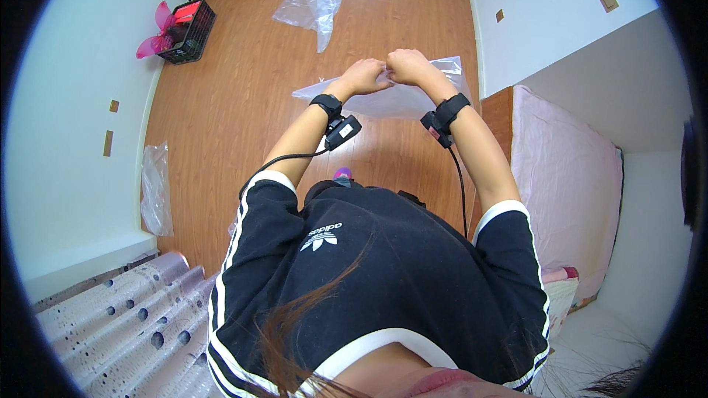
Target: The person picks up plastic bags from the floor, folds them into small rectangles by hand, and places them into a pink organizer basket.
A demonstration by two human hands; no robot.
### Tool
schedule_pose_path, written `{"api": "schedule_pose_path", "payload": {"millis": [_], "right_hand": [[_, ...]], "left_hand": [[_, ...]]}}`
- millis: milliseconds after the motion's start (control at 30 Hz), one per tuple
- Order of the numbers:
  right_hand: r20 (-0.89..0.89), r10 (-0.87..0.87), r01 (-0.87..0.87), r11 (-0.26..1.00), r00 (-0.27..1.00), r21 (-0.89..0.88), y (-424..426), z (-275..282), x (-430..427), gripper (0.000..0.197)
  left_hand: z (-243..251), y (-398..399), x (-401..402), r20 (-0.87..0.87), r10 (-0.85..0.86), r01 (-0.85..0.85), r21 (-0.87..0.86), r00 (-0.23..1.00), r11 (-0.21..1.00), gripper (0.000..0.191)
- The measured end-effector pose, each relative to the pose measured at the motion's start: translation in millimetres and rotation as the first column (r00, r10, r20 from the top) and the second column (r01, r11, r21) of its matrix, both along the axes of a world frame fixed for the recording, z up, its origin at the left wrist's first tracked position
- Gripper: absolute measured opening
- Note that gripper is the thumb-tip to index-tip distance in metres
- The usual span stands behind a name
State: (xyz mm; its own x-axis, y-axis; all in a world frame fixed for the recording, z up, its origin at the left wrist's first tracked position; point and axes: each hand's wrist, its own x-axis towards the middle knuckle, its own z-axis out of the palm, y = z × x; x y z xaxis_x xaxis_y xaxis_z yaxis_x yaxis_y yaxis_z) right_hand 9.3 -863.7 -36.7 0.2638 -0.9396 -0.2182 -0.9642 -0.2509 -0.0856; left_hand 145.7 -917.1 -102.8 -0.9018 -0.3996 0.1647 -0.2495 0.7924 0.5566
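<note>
A clear plastic bag (381,102) hangs spread out above the floor in front of me. My left hand (364,76) pinches its upper edge near the middle. Close beside it, my right hand (412,66) grips the same edge in a curled fist. Both hands are nearly touching, and the bag's corners reach out past them on either side. The fingertips are partly hidden by the hands and the film. Each wrist wears a black strap with a small device and a cable.
More clear plastic bags lie on the wood floor: one ahead (315,3), another by the left wall (156,190). A black crate (191,36) holding pink wings stands front left. At right is a bed with a pink sheet (564,177); a spotted curtain (138,326) hangs rear left.
</note>
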Motion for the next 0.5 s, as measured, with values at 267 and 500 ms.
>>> {"api": "schedule_pose_path", "payload": {"millis": [267, 500], "right_hand": [[0.136, 0.017, 0.008, 0.983, 0.991, -0.185, 15, -22, -43, 0.028], [0.272, -0.184, 0.232, 0.96, 0.945, -0.155, 29, -40, -84, 0.032]], "left_hand": [[4, -12, 8, 0.194, 0.083, -0.116, 0.168, 0.978, 0.979, 0.029], [6, -26, 31, 0.321, 0.036, -0.109, 0.212, 0.946, 0.971, 0.03]]}}
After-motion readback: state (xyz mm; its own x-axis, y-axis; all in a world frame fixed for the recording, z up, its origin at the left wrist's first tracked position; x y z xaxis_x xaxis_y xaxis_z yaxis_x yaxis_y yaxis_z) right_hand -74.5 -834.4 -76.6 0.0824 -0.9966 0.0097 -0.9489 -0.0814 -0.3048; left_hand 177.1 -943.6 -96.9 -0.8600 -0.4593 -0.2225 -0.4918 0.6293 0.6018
